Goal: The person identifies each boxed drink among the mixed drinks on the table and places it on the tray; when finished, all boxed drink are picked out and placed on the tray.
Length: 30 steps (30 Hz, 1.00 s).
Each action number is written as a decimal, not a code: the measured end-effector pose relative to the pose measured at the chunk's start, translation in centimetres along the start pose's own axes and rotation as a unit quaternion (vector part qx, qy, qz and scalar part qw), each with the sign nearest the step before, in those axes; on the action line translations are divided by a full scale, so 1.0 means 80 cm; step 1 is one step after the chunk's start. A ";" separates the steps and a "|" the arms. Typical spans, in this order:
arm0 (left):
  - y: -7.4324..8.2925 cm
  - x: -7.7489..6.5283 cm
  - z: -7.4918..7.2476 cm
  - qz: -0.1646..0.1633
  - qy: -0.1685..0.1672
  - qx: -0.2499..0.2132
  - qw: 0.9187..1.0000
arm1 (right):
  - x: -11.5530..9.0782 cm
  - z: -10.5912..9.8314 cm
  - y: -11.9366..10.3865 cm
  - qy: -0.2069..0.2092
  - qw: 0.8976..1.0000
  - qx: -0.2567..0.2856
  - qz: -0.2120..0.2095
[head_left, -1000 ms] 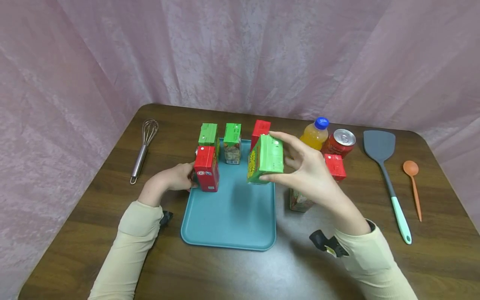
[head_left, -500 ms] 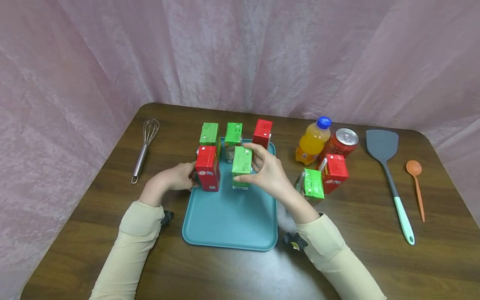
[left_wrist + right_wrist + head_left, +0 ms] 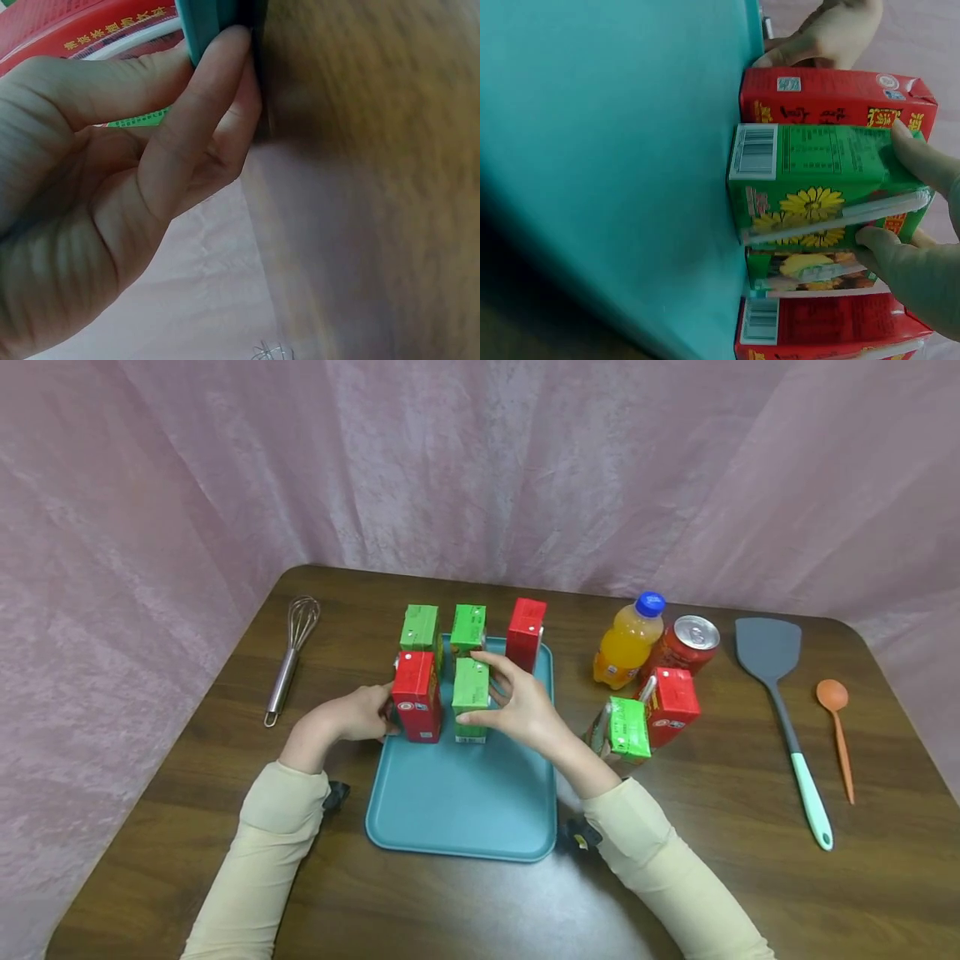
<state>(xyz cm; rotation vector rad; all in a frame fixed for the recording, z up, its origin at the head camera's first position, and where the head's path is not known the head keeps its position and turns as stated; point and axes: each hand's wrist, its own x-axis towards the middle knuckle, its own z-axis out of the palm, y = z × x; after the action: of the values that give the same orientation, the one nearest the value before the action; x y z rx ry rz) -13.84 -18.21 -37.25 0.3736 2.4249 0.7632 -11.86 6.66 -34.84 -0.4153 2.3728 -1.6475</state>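
Note:
In the head view, my left hand [image 3: 360, 713] is at the left side of the blue tray [image 3: 457, 814]. The left wrist view has its thumb and fingers pinching the tray's rim [image 3: 196, 30]. My right hand [image 3: 525, 706] grips a green drink carton [image 3: 471, 687] between thumb and fingers, near its top. This carton, with yellow flowers and a straw on its sides, is upright with its base at the tray surface in the right wrist view. Just left of it stands a red drink carton [image 3: 417, 697]. Behind are two green cartons [image 3: 468, 625] and a red carton [image 3: 525, 631].
Right of the tray stand a green-topped carton [image 3: 628, 728], a red carton [image 3: 670, 706], an orange drink bottle [image 3: 628, 643] and a red can [image 3: 684, 645]. Farther right lie a grey spatula [image 3: 776, 681] and an orange spoon [image 3: 836, 727]. A whisk [image 3: 291, 656] lies at the left.
My right hand has carried the green carton leftward and down onto the tray, beside the front red carton. My left hand has stayed at the tray's edge.

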 end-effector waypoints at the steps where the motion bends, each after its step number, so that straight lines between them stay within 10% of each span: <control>1: 0.000 0.000 0.000 0.000 0.000 -0.001 1.000 | 0.000 -0.001 0.000 -0.003 1.000 -0.009 -0.007; 20: -0.001 -0.003 0.000 -0.009 0.000 -0.010 1.000 | -0.059 -0.079 -0.040 0.037 0.994 -0.014 -0.106; 30: 0.002 -0.002 -0.001 -0.013 -0.002 -0.007 1.000 | -0.116 -0.179 -0.031 0.075 0.978 -0.182 -0.067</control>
<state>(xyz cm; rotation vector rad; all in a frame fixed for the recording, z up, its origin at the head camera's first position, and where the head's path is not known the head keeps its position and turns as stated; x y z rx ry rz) -13.77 -18.17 -37.06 0.3386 2.4148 0.7666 -7.75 21.63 -27.38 -0.5421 2.8282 -1.3306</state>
